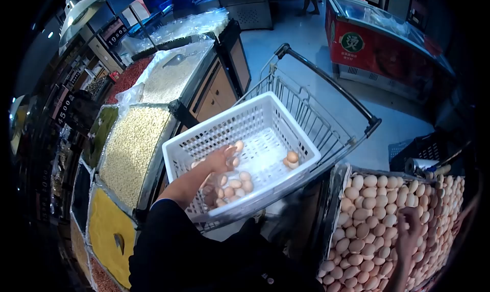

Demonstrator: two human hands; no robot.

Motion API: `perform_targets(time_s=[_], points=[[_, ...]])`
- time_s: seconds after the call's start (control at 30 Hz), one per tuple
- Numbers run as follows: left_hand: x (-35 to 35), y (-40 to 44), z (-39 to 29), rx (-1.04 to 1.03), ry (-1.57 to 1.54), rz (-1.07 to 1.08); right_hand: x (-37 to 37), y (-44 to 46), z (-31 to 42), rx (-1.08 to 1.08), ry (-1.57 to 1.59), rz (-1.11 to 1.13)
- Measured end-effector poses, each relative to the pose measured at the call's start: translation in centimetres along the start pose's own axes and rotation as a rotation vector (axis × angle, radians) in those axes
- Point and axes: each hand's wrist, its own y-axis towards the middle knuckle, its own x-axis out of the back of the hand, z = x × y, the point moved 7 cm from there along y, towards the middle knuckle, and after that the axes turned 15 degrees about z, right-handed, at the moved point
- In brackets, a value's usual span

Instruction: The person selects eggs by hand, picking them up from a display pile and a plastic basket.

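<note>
My left hand (220, 159) reaches down into a white plastic basket (298, 128), fingers apart beside a few light brown eggs. More eggs (235, 183) lie below it in the near left part of the basket. Several others (292, 159) sit together near the basket's right side. At the lower right, my right hand (410, 228) is over a large bed of eggs (362, 230), its fingers curved and apart with no egg visible between them.
The basket rests on a metal shopping cart (326, 133). Bins of pale grains (132, 149) and yellow grain (109, 236) line the left. A red freezer (377, 52) stands at the back right, and a dark crate (423, 151) is near the eggs. A person's legs (309, 1) show far back.
</note>
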Motion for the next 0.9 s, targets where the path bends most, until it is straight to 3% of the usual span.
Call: perform_targets(time_s=[0.07,0.13,0.17,0.2,0.3,0.43,0.53,0.6,0.67,0.73,0.8,0.9], points=[[-0.5,2.3,-1.1,0.041,0.245,0.12,-6.0,3.9,7.1,0.18,-0.072,0.131],[-1.1,5.0,-0.7,-0.06,0.36,0.159,-12.2,7.3,11.3,0.289,-0.022,0.301],[-1.8,6.2,0.2,-0.074,0.298,0.155,-15.5,8.6,13.3,0.355,-0.11,0.377],[-2.4,7.4,1.0,-0.081,0.232,0.159,-18.9,9.8,15.0,0.277,-0.054,0.511],[-2.5,7.4,0.8,-0.106,0.281,0.164,-30.0,12.3,16.5,0.326,-0.171,0.848],[-2.2,7.0,1.0,-0.359,0.21,0.169,-42.0,12.6,16.5,0.405,-0.471,1.163],[-2.2,6.8,1.8,-0.49,0.11,0.088,-47.1,12.4,15.6,0.33,-0.606,1.335],[-4.0,8.5,3.0,-0.593,0.173,0.106,-49.2,13.0,13.6,0.341,-0.755,1.312],[-4.2,8.1,3.6,-0.857,0.042,-0.118,-49.9,13.7,11.5,0.295,-0.882,1.263],[-3.1,8.1,3.0,-0.81,-0.094,-0.024,-50.1,14.1,10.9,0.177,-1.035,1.399],[-3.0,8.2,2.7,-0.794,-0.077,-0.14,-51.0,14.3,10.7,0.185,-1.139,1.437],[-3.1,9.5,1.6,-0.706,-0.054,-0.126,-53.9,13.9,11.4,0.227,-1.037,1.453]])
